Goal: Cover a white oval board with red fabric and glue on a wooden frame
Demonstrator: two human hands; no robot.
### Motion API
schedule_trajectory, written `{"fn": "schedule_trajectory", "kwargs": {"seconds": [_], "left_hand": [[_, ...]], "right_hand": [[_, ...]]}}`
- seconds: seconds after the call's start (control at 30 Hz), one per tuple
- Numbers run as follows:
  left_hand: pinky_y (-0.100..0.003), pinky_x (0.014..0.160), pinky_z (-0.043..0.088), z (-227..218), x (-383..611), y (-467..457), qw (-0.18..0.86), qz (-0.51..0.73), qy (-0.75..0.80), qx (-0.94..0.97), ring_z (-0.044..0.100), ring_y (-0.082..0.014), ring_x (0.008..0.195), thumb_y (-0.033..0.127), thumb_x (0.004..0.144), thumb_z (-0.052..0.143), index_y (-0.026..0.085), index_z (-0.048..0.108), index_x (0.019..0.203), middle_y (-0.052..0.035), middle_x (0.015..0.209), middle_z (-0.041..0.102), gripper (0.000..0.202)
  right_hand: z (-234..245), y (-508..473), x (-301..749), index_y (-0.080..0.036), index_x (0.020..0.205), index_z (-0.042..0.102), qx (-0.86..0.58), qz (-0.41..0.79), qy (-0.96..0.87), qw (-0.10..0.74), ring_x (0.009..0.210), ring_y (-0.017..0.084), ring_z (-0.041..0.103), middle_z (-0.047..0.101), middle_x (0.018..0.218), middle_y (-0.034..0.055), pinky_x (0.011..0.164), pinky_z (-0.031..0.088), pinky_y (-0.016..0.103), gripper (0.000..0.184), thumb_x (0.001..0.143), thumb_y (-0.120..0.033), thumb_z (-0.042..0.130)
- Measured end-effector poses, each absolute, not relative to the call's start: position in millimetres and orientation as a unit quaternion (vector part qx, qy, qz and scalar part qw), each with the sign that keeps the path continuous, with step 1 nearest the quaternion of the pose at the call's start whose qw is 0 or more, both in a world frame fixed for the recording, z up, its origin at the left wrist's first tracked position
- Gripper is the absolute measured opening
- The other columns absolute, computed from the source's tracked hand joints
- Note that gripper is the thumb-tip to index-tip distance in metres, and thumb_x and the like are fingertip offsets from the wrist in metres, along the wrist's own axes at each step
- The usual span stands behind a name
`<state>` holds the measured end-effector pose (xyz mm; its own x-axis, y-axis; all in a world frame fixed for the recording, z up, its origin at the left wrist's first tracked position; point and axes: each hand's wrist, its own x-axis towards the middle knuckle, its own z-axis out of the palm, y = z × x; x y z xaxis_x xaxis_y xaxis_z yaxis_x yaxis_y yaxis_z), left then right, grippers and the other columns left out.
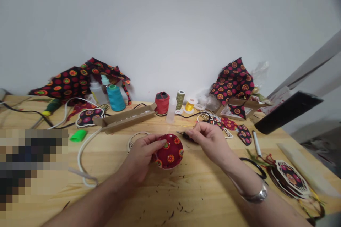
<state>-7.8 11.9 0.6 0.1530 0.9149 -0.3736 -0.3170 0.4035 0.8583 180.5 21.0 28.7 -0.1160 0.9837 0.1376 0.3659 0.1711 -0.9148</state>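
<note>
Clerk: Entry one?
Keeper: Disc [171,156], one. Round, maroon cloth, bright motifs, pale edge. Location: left hand [143,151], over the middle of the bench [144,202].
Clerk: Grip?
Keeper: Left fingers grasping the disc — thumb laid on its face, the others mostly hidden.
Clerk: Handling?
Keeper: Judged light; cloth soft, body probably stiff, as the outline is evenly round. Little slip expected. Best hold: at the rim, thumb in front, fingers behind.
Clerk: Entry two?
Keeper: Dark piece [191,137], small, fine tip towards the disc — kind unclear. Right hand [210,137]: thumb and forefinger pinched on it, near the disc. Probably light; best pinched well back from the tip.
Clerk: Adjacent?
Keeper: Ring [130,143], pale, partly hidden behind the left hand. Box [129,118], long, beyond it. Spool [190,106], yellow, beyond the dark piece.
</note>
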Motion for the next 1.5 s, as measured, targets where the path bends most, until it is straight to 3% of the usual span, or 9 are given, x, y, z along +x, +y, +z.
{"fn": "schedule_trajectory", "kwargs": {"seconds": [0.17,0.33,0.5,0.67,0.87,1.0,1.5], "left_hand": [[-0.021,0.055,0.050,0,-8,13,0.689,0.460,0.467,0.309,0.066,-0.0136,0.059,0.017,0.063,0.072,0.012,0.071,0.084,-0.0056,0.075,0.075,0.022],[-0.021,0.054,0.048,-2,-8,12,0.688,0.462,0.464,0.314,0.065,-0.0127,0.058,0.016,0.063,0.071,0.013,0.072,0.083,-0.0043,0.073,0.075,0.020],[-0.021,0.053,0.048,-5,-8,11,0.698,0.449,0.453,0.325,0.064,-0.0120,0.057,0.018,0.066,0.070,0.015,0.072,0.084,-0.0038,0.074,0.075,0.018],[-0.020,0.052,0.046,-5,-6,10,0.706,0.420,0.454,0.344,0.062,-0.0121,0.057,0.021,0.064,0.072,0.015,0.073,0.084,-0.0037,0.071,0.074,0.020],[-0.020,0.052,0.044,-5,-6,5,0.705,0.377,0.453,0.394,0.060,-0.0103,0.054,0.024,0.069,0.070,0.018,0.074,0.085,-0.0022,0.070,0.073,0.018],[-0.022,0.056,0.046,-9,-6,4,0.709,0.362,0.454,0.401,0.062,-0.0120,0.056,0.024,0.070,0.070,0.019,0.075,0.087,-0.0035,0.074,0.075,0.019],[-0.021,0.055,0.045,-6,-5,5,0.704,0.375,0.447,0.406,0.061,-0.0124,0.055,0.028,0.070,0.071,0.018,0.075,0.078,-0.0026,0.068,0.074,0.014]], "right_hand": [[10,23,174,-0.019,0.060,0.052,-0.512,0.340,-0.609,0.502,0.052,0.010,0.043,0.049,0.056,-0.0034,0.050,0.036,0.024,0.020,0.071,-0.029,0.064],[-3,21,174,-0.020,0.072,0.062,-0.478,0.293,-0.634,0.533,0.071,0.015,0.056,0.064,0.075,0.0022,0.068,0.045,0.028,0.004,0.075,-0.021,0.061],[-7,21,175,-0.019,0.077,0.068,-0.485,0.290,-0.655,0.502,0.065,0.015,0.057,0.064,0.067,0.0022,0.065,0.046,0.028,0.018,0.085,-0.026,0.053],[-5,20,172,-0.018,0.095,0.069,-0.482,0.333,-0.673,0.453,0.079,0.017,0.060,0.066,0.088,0.0070,0.073,0.046,0.029,0.026,0.087,-0.034,0.050],[2,18,169,-0.016,0.066,0.063,-0.498,0.449,-0.628,0.396,0.057,0.011,0.047,0.056,0.060,-0.0005,0.055,0.038,0.023,0.027,0.078,-0.039,0.057],[2,18,171,-0.015,0.062,0.060,-0.505,0.479,-0.603,0.389,0.052,0.009,0.041,0.051,0.055,-0.0029,0.051,0.034,0.022,0.027,0.073,-0.040,0.061],[-4,16,169,-0.016,0.062,0.063,-0.537,0.438,-0.619,0.370,0.052,0.010,0.044,0.057,0.055,-0.0018,0.050,0.035,0.023,0.019,0.073,-0.032,0.061]]}}
